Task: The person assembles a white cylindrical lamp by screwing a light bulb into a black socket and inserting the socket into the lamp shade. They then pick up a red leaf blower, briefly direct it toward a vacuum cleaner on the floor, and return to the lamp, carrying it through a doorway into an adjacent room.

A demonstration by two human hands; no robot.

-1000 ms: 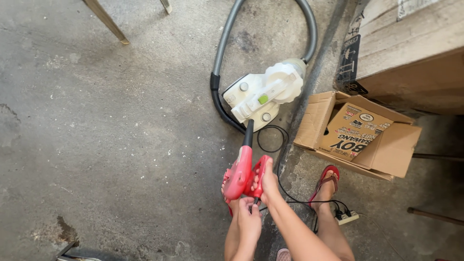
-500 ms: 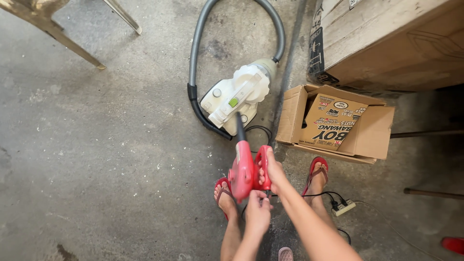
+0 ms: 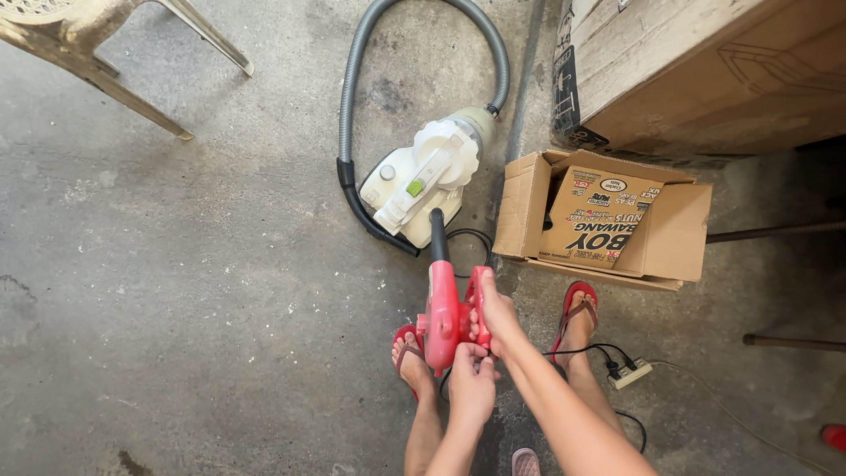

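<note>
I hold a red hand-held blower (image 3: 443, 310) with a black nozzle pointing at a white canister vacuum cleaner (image 3: 423, 181) on the concrete floor. My right hand (image 3: 496, 310) grips the blower's red handle from the right. My left hand (image 3: 471, 379) is closed at the blower's rear end, just below the handle. The vacuum's grey hose (image 3: 352, 79) loops up and around behind it. My feet in red flip-flops (image 3: 582, 304) stand on either side of the blower.
An open cardboard box (image 3: 608, 220) lies right of the vacuum, below a large wooden crate (image 3: 705, 70). A power strip (image 3: 632, 373) with black cords lies by my right foot. Chair legs (image 3: 132, 53) stand at top left.
The view has shifted so the vacuum, box and chair legs sit more fully in frame. Both hands stay on the red blower, its nozzle still aimed at the vacuum.
</note>
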